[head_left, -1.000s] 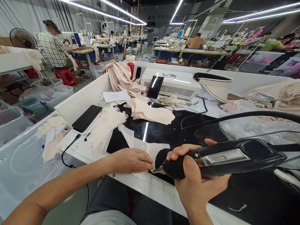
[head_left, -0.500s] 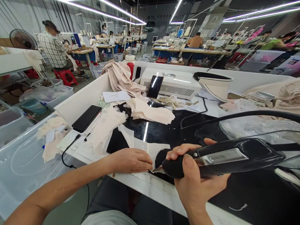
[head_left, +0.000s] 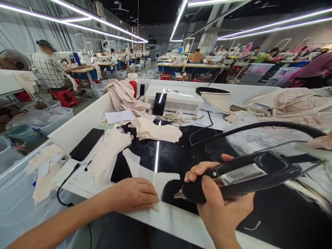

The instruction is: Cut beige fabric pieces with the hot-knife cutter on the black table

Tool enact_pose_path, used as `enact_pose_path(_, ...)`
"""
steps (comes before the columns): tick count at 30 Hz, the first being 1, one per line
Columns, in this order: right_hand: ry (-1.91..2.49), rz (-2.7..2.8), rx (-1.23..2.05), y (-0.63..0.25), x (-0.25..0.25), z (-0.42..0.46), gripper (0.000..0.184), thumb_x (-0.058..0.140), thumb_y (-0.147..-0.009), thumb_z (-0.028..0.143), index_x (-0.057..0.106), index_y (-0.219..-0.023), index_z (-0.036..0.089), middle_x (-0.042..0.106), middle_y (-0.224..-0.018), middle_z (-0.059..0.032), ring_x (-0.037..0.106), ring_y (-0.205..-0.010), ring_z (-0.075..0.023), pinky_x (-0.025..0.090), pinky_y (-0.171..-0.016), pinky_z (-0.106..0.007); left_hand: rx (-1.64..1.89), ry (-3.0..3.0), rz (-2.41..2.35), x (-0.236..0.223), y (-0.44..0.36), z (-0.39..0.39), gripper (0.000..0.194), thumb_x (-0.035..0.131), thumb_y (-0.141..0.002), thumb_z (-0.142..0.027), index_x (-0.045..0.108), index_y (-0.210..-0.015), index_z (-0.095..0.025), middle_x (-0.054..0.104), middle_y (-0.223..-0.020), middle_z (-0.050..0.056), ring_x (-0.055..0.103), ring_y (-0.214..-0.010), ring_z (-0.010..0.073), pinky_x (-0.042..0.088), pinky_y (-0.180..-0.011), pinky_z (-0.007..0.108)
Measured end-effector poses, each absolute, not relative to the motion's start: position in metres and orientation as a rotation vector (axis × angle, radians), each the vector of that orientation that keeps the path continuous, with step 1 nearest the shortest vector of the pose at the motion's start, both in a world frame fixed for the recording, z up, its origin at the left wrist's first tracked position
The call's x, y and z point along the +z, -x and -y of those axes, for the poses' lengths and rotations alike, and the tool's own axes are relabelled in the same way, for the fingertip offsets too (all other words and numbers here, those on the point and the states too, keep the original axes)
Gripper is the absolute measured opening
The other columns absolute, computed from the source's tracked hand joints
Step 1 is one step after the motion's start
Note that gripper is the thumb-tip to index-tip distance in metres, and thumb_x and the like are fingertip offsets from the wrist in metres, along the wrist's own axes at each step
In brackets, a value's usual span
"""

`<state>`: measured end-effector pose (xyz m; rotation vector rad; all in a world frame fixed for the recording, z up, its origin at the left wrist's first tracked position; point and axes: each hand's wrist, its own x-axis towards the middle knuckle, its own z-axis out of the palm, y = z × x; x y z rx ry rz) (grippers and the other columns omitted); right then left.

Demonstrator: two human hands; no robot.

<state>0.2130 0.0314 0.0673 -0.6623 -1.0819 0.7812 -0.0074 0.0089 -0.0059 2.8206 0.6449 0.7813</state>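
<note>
My left hand point(head_left: 136, 194) lies flat near the table's front edge, fingers stretched out and pressing on a thin, pale fabric piece point(head_left: 167, 177) with a curved edge. To its right, my right hand point(head_left: 223, 214) is wrapped around a black corded hand tool point(head_left: 264, 166) with a silver plate along its side. The tool's small tip point(head_left: 179, 194) points left, over the black glossy surface, a short gap away from the fabric and my left fingers. The tool's body hides part of my right fingers.
Beyond the hands are stacks of pale fabric pieces point(head_left: 158, 129), a black phone point(head_left: 86, 144) and a white vented box point(head_left: 173, 98). The tool's black cable point(head_left: 272, 123) arches over plastic bags at right. A blurred hand point(head_left: 323, 141) appears at the right edge.
The head view has shifted. The tool tip and my left fingers, close together before, are now farther apart. A blurred hand and a pink-clothed person have come into view at right.
</note>
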Motion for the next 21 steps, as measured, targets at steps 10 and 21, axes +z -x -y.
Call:
enact_pose_path(10, 0.740, 0.999, 0.618, -0.236, 0.062, -0.071, 0.042, 0.087, -0.083, 0.033, 0.060, -0.115, 0.029, 0.069, -0.077, 0.0076, 0.064, -0.056, -0.0131, 0.059, -0.056, -0.030, 0.817, -2.807, -0.858, 0.016, -0.016, -0.027, 0.023, 0.049, -0.114, -0.022, 0.068, -0.121, -0.014, 0.074, -0.107, 0.009, 0.070, -0.100, 0.0204, 0.062, -0.092, 0.033)
enact_pose_path(21, 0.765, 1.029, 0.605, -0.232, 0.053, -0.078, 0.029, 0.083, -0.083, 0.031, 0.058, -0.097, 0.028, 0.069, -0.077, 0.0057, 0.065, -0.054, -0.0141, 0.059, -0.053, -0.031, 0.779, -2.891, -0.920, -0.005, -0.048, -0.051, 0.022, 0.053, -0.111, -0.021, 0.070, -0.123, -0.015, 0.070, -0.107, 0.009, 0.068, -0.095, 0.0216, 0.063, -0.087, 0.035)
